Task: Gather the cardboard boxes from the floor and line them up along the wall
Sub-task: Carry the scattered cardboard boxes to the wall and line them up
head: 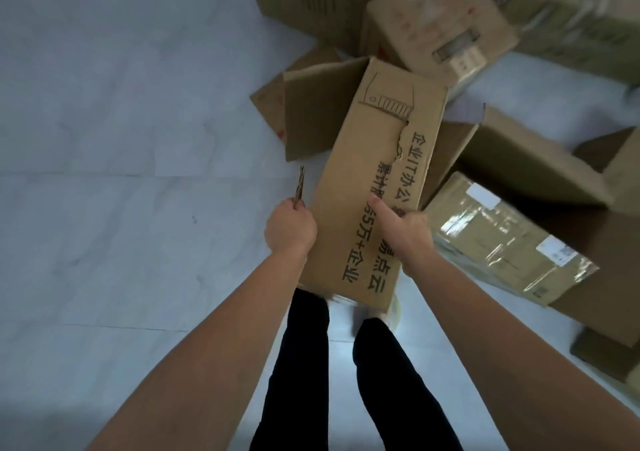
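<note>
Stretched forward and down, both arms are held nearly straight above the pale tiled floor (121,139). A long printed cardboard box (377,159) is held up between them, above the black-trousered legs (304,364). Its side flap (300,184), seen edge-on, is pinched in the curled left hand (290,229). The box's right edge is gripped by the right hand (407,230), thumb laid on the printed face. A taped box (502,242) is seen lying just beside it, on the right.

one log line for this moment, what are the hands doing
stage: gathering | left hand: grips cardboard flap | right hand: holds printed box, thumb on its face | floor: taped box, others scattered right
</note>
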